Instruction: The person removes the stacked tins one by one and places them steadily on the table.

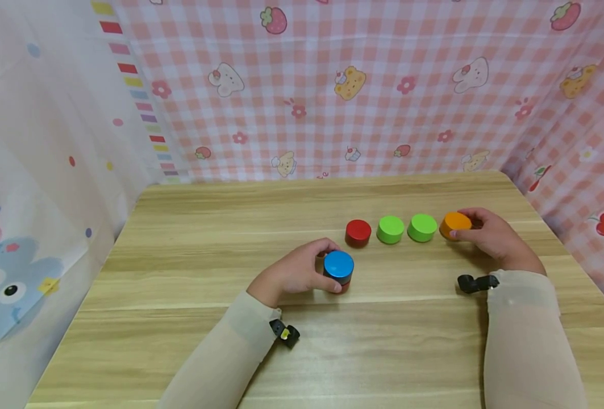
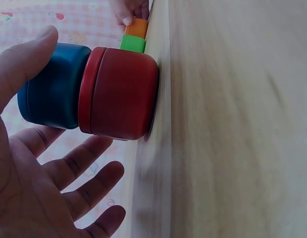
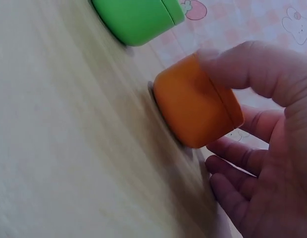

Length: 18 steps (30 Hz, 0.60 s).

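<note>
A blue round tin (image 1: 339, 266) stands on top of a red round tin (image 2: 125, 94), in front of the row of tins. My left hand (image 1: 302, 270) holds the blue tin, its thumb on the near side and index finger behind; the other fingers are spread in the left wrist view. At the right end of the row, my right hand (image 1: 496, 236) pinches an orange round tin (image 3: 195, 104) between thumb and fingers. The orange tin's base is at the tabletop, slightly tilted or flat, I cannot tell.
Left of the orange tin, two light green tins (image 1: 422, 228) and another red tin (image 1: 358, 233) form a row on the wooden table (image 1: 204, 255). A pink checked cloth (image 1: 302, 85) hangs behind the table's back edge, and more cloth hangs at both sides.
</note>
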Tool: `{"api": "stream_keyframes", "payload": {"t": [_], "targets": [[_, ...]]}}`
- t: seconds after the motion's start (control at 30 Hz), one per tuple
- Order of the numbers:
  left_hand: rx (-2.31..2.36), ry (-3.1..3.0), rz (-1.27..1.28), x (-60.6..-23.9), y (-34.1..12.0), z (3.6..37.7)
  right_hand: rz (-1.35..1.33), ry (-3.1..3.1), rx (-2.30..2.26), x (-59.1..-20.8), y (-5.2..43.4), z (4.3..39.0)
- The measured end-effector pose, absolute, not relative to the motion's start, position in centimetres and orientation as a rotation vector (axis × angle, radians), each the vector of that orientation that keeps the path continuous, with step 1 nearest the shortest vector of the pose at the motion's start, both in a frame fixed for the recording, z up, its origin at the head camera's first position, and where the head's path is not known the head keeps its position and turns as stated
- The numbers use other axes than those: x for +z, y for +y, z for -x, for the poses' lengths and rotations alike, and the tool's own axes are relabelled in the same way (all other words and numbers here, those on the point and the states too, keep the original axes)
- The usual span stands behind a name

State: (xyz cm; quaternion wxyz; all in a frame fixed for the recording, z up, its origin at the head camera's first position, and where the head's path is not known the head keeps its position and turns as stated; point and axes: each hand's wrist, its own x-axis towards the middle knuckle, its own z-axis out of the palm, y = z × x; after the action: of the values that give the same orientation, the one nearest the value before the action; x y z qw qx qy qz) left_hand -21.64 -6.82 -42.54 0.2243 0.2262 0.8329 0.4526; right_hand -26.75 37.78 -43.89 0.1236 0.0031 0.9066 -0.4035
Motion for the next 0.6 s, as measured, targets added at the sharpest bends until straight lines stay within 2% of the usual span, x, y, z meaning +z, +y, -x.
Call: {"api": "stream_keyframes", "payload": {"t": [0.3, 0.6], "targets": [[1.193, 2.329, -0.626, -42.6, -6.9, 21.7, 0.008, 2.777, -1.25, -40.8, 35.8, 26.6], [1.158, 2.338, -0.611, -42.7, -6.9, 21.7, 0.165, 2.813, -1.349, -37.3, 32.0, 25.6]]}}
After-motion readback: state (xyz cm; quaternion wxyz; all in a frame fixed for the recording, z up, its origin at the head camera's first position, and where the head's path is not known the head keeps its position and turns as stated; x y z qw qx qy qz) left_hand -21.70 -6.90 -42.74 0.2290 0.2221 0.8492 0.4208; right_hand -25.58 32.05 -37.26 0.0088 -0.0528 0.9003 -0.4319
